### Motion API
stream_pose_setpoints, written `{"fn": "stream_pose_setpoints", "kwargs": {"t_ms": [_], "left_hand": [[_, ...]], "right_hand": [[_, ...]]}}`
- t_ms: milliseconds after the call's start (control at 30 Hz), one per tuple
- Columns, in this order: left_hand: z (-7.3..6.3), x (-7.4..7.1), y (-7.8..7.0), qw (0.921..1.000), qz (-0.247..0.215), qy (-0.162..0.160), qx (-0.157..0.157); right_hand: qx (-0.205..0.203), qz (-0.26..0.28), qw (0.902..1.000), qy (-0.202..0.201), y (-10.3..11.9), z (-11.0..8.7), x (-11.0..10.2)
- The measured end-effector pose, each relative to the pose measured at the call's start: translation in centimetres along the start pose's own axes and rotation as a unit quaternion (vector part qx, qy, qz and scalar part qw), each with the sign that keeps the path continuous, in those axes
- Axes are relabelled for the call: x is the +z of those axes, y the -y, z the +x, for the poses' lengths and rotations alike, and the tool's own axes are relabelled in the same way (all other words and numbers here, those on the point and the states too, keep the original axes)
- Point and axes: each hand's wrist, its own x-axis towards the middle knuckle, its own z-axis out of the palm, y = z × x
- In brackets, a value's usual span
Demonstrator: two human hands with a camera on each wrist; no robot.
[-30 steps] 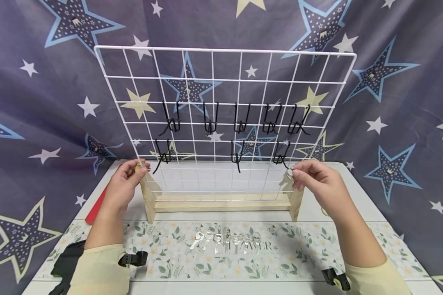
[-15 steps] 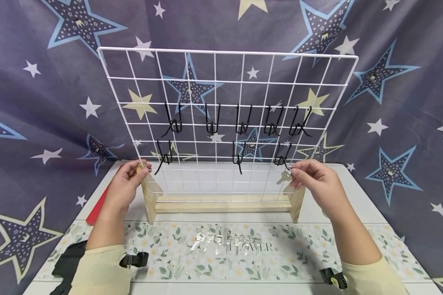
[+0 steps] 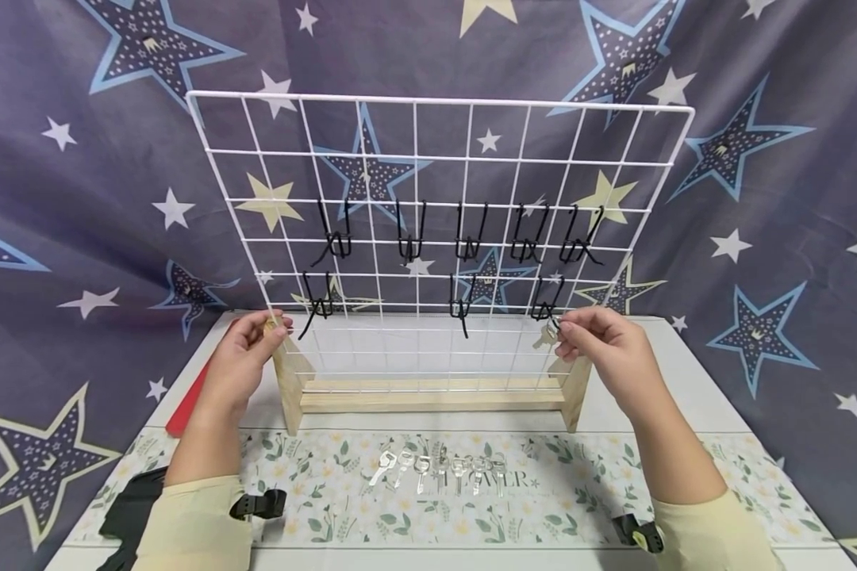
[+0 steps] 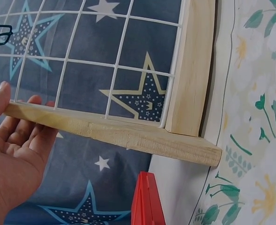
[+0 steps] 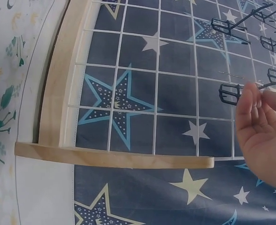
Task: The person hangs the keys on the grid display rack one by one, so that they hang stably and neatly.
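Note:
A white wire grid rack [image 3: 443, 155] stands upright in a wooden stand [image 3: 428, 400], with several black hooks on it in two rows. My left hand [image 3: 239, 357] grips the upper end of the stand's left wooden side [image 4: 114, 133], thumb in front and fingers behind. With thumb and fingers my right hand [image 3: 607, 357] pinches a silver key [image 3: 545, 338] by its ring end, right at the tip of the lower right hook [image 3: 545, 304]. The fingers cover the ring, so I cannot tell whether it is around the hook. In the right wrist view the key appears only as a thin sliver [image 5: 231, 75].
Several silver keys [image 3: 423, 468] lie in a row on the floral mat [image 3: 314, 507] before the stand. A red object [image 3: 189, 404] lies on the table at left, and a black object [image 3: 132, 511] lies near my left sleeve. A star-patterned cloth [image 3: 793, 198] hangs behind.
My right hand has shifted slightly left with the key, bringing it closer to the lower right hook's tip. My left hand has kept its grip on the stand.

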Motion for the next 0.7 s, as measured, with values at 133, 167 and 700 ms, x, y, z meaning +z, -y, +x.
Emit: {"fn": "stream_pose_setpoints", "kwargs": {"t_ms": [133,167,700], "left_hand": [[-0.1,0.1,-0.1,1.0,0.003,0.001,-0.002],[-0.1,0.1,-0.2,1.0,0.005,0.0,-0.003],[-0.1,0.2,-0.2,0.9999,-0.009,-0.005,-0.004]], "right_hand": [[0.001,-0.005,1.0,-0.008,-0.3,0.2,0.1],[0.002,-0.005,0.9999,-0.01,-0.3,0.3,0.2],[0.017,0.015,0.9995,-0.02,-1.2,1.4,0.8]]}}
